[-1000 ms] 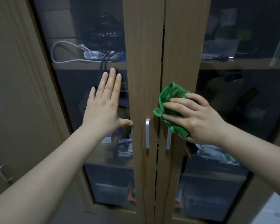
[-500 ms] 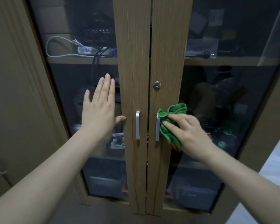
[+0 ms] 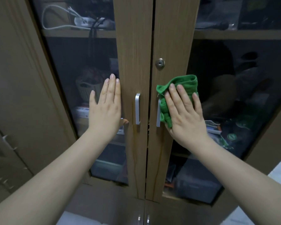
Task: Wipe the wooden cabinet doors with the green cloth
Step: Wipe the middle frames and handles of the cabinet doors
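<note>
Two wooden cabinet doors with dark glass panes meet in the middle, the left door [image 3: 133, 46] and the right door [image 3: 173, 38]. My right hand [image 3: 183, 114] presses the green cloth [image 3: 185, 83] flat against the right door's wooden stile, just right of its silver handle [image 3: 158, 114] and below the round lock [image 3: 160, 63]. My left hand [image 3: 105, 109] lies flat with spread fingers on the left door's glass, beside the wood and left of the other handle [image 3: 137, 108].
Behind the glass are shelves with white cables [image 3: 81, 21], a basket [image 3: 88, 90], boxes and bins. A plain wooden cabinet side [image 3: 23, 95] stands at the left. Small lower door handles [image 3: 143, 219] show at the bottom edge.
My right hand turned from gripping the cloth sideways by the handle to pressing it flat with fingers pointing up. The view tilted down. My left hand stayed on the glass.
</note>
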A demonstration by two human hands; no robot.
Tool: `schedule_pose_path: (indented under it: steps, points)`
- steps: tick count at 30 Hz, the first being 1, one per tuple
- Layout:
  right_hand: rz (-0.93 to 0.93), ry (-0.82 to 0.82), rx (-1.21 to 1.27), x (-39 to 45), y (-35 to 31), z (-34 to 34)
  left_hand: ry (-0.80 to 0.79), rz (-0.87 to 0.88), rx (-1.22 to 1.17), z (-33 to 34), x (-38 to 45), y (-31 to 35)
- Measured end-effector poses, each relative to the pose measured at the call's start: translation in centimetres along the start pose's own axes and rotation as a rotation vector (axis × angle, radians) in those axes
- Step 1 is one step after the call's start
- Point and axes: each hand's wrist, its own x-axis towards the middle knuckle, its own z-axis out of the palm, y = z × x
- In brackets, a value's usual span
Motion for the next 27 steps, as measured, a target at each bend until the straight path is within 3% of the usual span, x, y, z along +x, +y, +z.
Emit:
schedule_pose_path:
  steps: [3, 8, 11, 15, 17, 23, 27]
  points:
    - [0.016, -0.005, 0.035, -2.7, -1.5, 1.7, -0.004, -0.009, -0.036, 0.8, -0.3, 0.1]
    - [-0.112, -0.036, 0.064, -6.4, -2.2, 3.3, -0.008, 0.001, -0.106, 1.3, -0.1, -0.3]
    - [-0.274, 0.011, 0.208, -5.7, 0.5, 2.8, -0.011, 0.01, -0.124, 1.4, -0.1, -0.6]
    - [-0.603, -0.175, 0.261, -3.3, 4.3, 0.2, -0.012, 0.034, -0.143, 1.3, -0.1, -0.7]
    - [-0.644, -0.2, 0.271, -1.7, 5.1, -1.4, -0.01, 0.053, -0.14, 1.3, -0.2, -1.0]
    - [-0.079, 0.178, 0.503, 6.3, 0.9, -6.2, 0.038, 0.155, -0.074, 1.0, -0.1, -3.3]
    - [0.128, 0.214, 0.506, 11.0, -6.3, -7.0, 0.054, 0.225, -0.071, 0.9, 0.4, -4.5]
